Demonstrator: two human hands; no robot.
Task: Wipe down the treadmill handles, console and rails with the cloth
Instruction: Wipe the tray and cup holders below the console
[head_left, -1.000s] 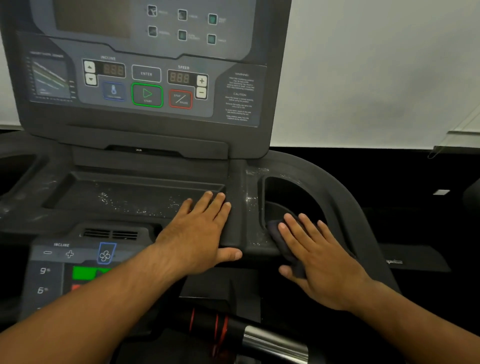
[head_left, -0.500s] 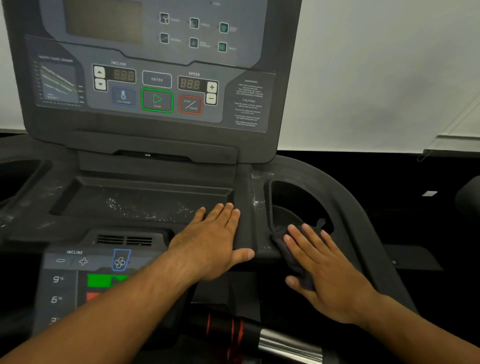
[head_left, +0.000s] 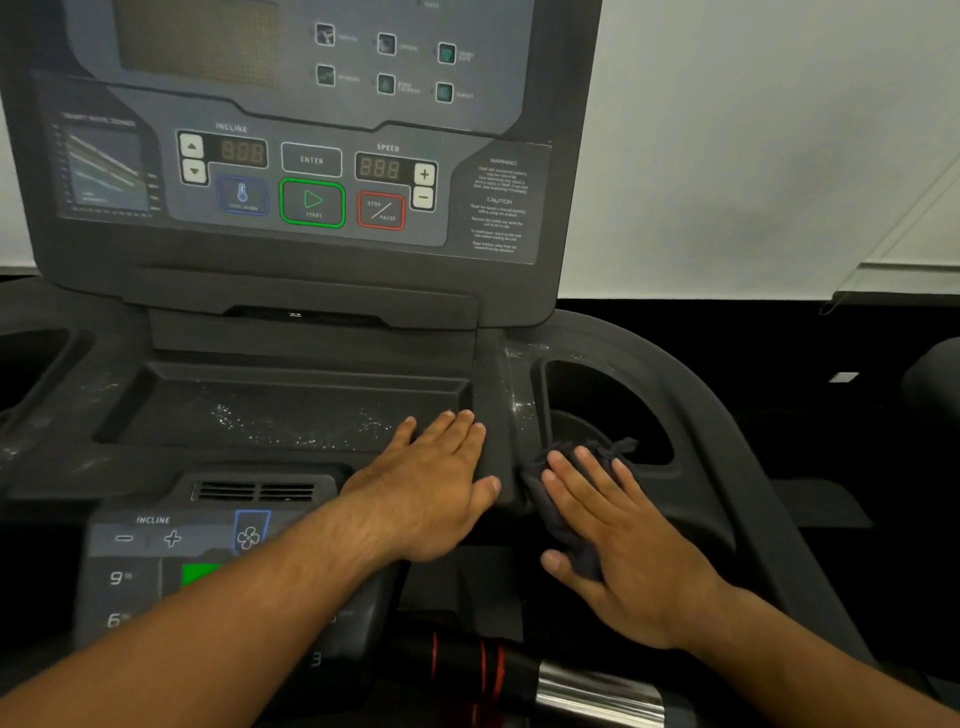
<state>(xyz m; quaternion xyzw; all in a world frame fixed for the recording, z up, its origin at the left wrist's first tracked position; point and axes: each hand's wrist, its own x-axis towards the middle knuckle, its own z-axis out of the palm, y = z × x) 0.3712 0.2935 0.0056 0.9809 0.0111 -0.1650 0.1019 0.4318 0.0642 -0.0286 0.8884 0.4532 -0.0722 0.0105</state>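
Observation:
The treadmill console (head_left: 311, 171) fills the upper left, with its incline and speed buttons. Below it a shallow dusty tray (head_left: 280, 410) is set in the dark deck. My left hand (head_left: 431, 483) lies flat, fingers together, on the ridge between the tray and the right cup holder (head_left: 597, 400). My right hand (head_left: 618, 540) presses a dark cloth (head_left: 561, 499) against the front rim of that cup holder, fingers spread over it. A corner of the cloth sticks out past my fingertips. A chrome and black handle (head_left: 571, 686) with red rings runs along the bottom.
A lower control panel (head_left: 171, 551) with incline keys, a fan button and a vent sits at bottom left. Another cup holder (head_left: 26, 364) is at the left edge. A white wall rises behind the machine, and dark floor lies to the right.
My right hand with the cloth has slid a little left along the cup holder rim toward the ridge. The left hand has stayed put. The view has shifted slightly.

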